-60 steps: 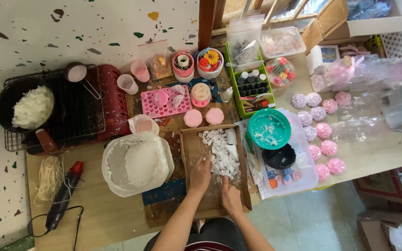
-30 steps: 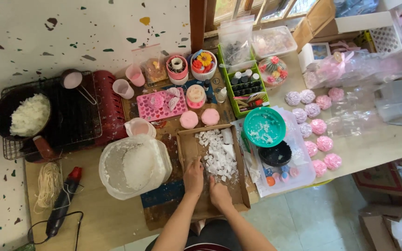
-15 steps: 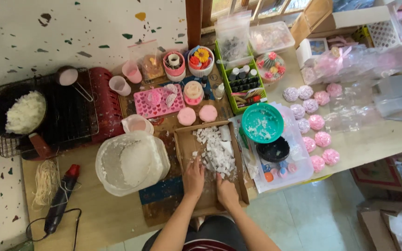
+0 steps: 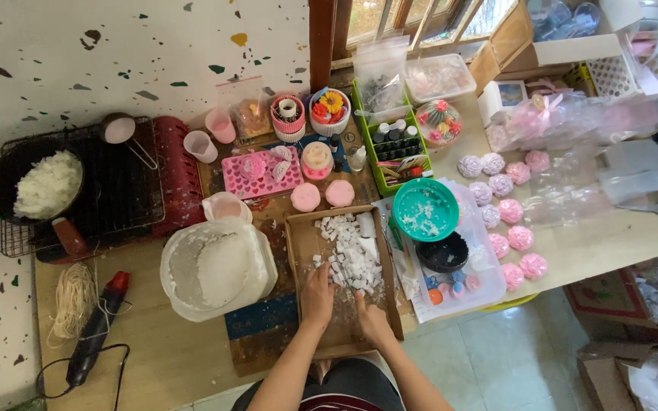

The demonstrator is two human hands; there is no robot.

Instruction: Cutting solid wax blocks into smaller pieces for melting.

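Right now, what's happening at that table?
A person has both hands in a shallow cardboard tray of white wax chunks. The left hand and right hand press at the near edge of the pile. A white bag of flakes sits left; a teal bowl sits right.
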